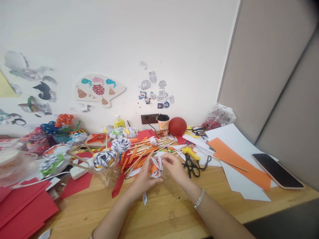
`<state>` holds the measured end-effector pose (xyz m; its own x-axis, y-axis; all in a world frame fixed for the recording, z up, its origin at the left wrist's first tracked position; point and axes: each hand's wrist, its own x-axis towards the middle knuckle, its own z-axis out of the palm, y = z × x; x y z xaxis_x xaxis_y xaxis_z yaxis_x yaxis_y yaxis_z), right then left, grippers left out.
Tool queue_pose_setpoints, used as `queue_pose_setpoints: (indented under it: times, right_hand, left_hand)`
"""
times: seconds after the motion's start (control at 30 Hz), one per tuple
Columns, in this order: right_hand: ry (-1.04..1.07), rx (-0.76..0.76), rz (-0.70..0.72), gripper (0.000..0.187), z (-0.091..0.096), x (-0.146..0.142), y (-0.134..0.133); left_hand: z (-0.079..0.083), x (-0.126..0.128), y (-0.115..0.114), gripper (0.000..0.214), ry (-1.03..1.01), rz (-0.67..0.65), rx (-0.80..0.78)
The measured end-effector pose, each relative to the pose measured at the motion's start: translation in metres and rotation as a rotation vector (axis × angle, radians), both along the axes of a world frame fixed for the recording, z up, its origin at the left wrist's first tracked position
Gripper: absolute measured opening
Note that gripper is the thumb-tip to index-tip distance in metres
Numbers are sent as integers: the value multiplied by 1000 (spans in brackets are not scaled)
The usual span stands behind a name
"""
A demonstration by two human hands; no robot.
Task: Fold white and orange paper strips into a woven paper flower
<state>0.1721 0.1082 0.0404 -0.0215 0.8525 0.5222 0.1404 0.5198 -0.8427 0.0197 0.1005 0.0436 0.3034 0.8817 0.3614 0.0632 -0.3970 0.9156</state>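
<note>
Between my hands, above the wooden table, is a small paper flower (157, 169) with white petals and some orange in it. My left hand (144, 179) holds it from the left, thumb below and fingers behind. The fingers of my right hand (175, 168) pinch a white petal at its upper right. Just under my left hand lies a narrow folded white paper strip (145, 198). To the right of my right hand are black-handled scissors (191, 166) and a yellow glue gun (190, 153). Orange paper strips and thin wooden sticks (139, 151) are heaped behind my hands.
Finished paper roses (104, 157) stand in a clear container (109, 177) on the left. Red paper sheets (22, 209) cover the left front. White and orange sheets (239, 164) and a phone (277, 170) lie right. A patterned cup (163, 127) and red balloon (177, 126) stand near the wall.
</note>
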Motion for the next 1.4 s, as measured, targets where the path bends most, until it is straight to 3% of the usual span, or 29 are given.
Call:
queue_pose_setpoints:
  times: [0.13, 0.23, 0.4, 0.5, 0.6, 0.7, 0.83, 0.97, 1.1, 1.17, 1.27, 1.4]
  right_hand:
    - [-38, 21, -61, 12, 0, 0, 3]
    - [-19, 22, -164, 15, -1, -1, 2]
    - [-166, -44, -34, 21, -8, -9, -5]
    - [-218, -61, -57, 20, -14, -12, -4]
    - [-128, -120, 3, 19, -16, -8, 3]
    - [10, -207, 105, 17, -15, -1, 10]
    - [159, -290, 230, 18, -15, 5, 16]
    - [262, -384, 362, 24, -22, 6, 18]
    - [287, -442, 434, 24, -24, 5, 17]
    - [250, -420, 391, 23, -20, 5, 14]
    - [169, -252, 264, 21, -12, 3, 9]
    - [-64, -97, 190, 26, -12, -3, 5]
  left_hand:
    - [-1, 0, 1, 81, 49, 45, -12]
    - [-3, -1, 5, 74, 117, 153, 103]
    - [-13, -2, 10, 65, 302, 271, 248]
    - [-17, 0, 9, 69, 306, 252, 227]
    - [-17, 1, 8, 77, 300, 213, 209]
    - [-13, -2, 12, 72, 268, 229, 108]
    - [-4, -11, 24, 58, 50, 248, -136]
    - [-4, -16, 28, 50, -94, 72, -333]
    - [-11, -16, 28, 38, -121, 27, -394]
    - [-13, -15, 29, 35, -102, 48, -384]
    - [-13, -12, 31, 36, -42, 100, -308]
    - [-13, -7, 29, 31, -34, 96, -233]
